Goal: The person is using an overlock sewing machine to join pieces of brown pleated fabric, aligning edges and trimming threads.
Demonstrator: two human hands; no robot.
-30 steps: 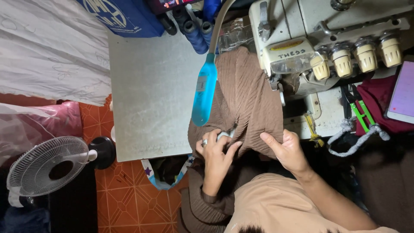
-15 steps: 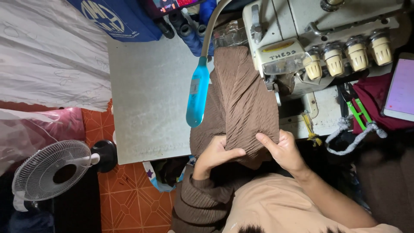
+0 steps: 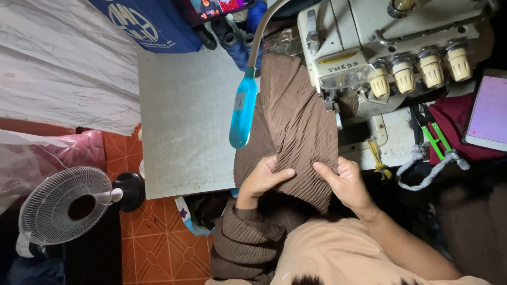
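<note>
The ribbed fabric [image 3: 296, 126] lies on the sewing table [image 3: 185, 132], running up under the sewing machine [image 3: 391, 58] on the right. The lamp head [image 3: 242, 113] hangs just left of the fabric. Both hands sit at its near end, left hand [image 3: 264, 179] beside right hand [image 3: 346, 182]. A floor fan [image 3: 66, 206] stands below the table's left edge, and a tablet [image 3: 488, 113] lies at the far right.

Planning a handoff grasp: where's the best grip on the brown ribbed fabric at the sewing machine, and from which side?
Grip the near edge of the brown ribbed fabric, coming from the person's side of the table. That end lies free, with the left hand and right hand already pinching it at either side. The far end runs up beside the sewing machine, and the blue lamp crowds the left side.
</note>
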